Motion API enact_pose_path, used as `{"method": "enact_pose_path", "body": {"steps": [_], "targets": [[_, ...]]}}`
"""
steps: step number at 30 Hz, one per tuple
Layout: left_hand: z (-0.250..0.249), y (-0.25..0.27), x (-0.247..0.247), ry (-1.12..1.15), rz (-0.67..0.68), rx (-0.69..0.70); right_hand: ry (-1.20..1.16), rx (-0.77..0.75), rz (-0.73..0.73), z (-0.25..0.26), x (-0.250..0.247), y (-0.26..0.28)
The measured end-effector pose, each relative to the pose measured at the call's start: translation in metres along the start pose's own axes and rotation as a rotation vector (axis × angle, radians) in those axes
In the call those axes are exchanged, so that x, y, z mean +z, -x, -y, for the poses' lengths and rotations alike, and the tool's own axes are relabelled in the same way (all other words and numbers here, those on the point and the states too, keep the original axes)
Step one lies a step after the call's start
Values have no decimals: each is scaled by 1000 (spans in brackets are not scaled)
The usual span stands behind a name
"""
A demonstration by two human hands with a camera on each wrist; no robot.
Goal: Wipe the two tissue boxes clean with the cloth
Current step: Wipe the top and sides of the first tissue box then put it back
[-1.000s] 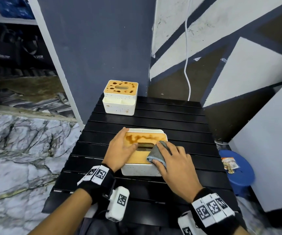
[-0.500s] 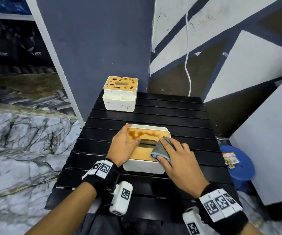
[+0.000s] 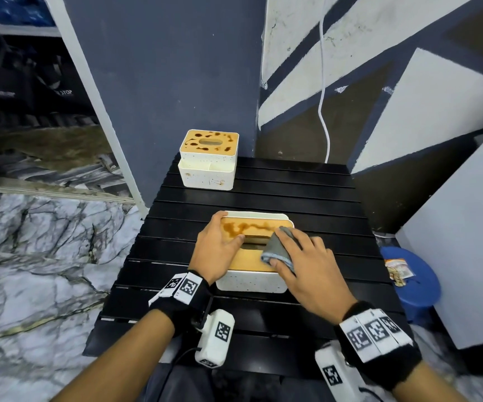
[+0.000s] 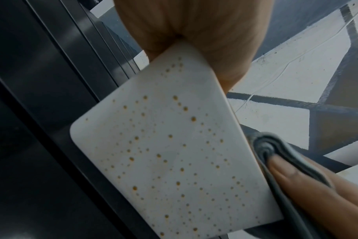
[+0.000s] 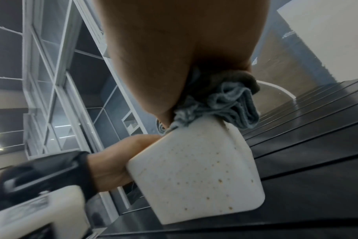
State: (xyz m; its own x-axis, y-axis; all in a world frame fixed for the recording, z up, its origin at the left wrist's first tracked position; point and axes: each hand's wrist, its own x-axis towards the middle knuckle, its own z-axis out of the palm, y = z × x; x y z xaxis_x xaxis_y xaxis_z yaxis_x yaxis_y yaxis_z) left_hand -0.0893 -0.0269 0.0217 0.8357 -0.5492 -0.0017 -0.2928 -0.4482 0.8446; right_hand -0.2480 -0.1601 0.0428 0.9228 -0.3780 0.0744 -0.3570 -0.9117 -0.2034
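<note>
The near tissue box [image 3: 250, 282] is white with brown speckles and sits mid-table; brown stains run along the far part of its wooden lid [image 3: 252, 227]. My left hand [image 3: 220, 246] grips its left end, thumb by the slot. My right hand [image 3: 304, 258] holds a folded grey cloth [image 3: 276, 246] against the lid's right side, thumb on the cloth's near edge. The left wrist view shows the speckled box wall [image 4: 174, 153] and the cloth [image 4: 276, 145]. In the right wrist view the cloth [image 5: 231, 103] is bunched on the box [image 5: 194, 174]. A second stained tissue box [image 3: 208, 163] stands at the table's far left.
The black slatted table [image 3: 307, 198] stands against a dark blue wall. A white cable [image 3: 323, 111] hangs down behind it. A blue stool [image 3: 417, 282] with a small packet stands low on the right beside a white panel. Shelving and marble floor lie to the left.
My right hand has slid the cloth slightly farther across the right part of the lid. My left hand keeps its hold on the box's left end.
</note>
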Motion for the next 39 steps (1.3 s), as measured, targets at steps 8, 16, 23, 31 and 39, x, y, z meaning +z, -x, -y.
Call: {"method": "enact_pose_path", "body": {"steps": [8,16,23,31,39], "targets": [[-1,-1,-5,-40,48,14,47,25,-18,-6,-1,-25],[-1,0,-2,-33,43,-13,34,-43,17,-6,-2,-5],[0,-3,-8,-73,110,-7,83,-60,9,-9,-5,-16],[-3,-21,-28,-174,290,41,24,-147,117,-27,-14,-42],[-15,6,-28,-43,3,41,-15,56,-52,-4,5,-18]]}}
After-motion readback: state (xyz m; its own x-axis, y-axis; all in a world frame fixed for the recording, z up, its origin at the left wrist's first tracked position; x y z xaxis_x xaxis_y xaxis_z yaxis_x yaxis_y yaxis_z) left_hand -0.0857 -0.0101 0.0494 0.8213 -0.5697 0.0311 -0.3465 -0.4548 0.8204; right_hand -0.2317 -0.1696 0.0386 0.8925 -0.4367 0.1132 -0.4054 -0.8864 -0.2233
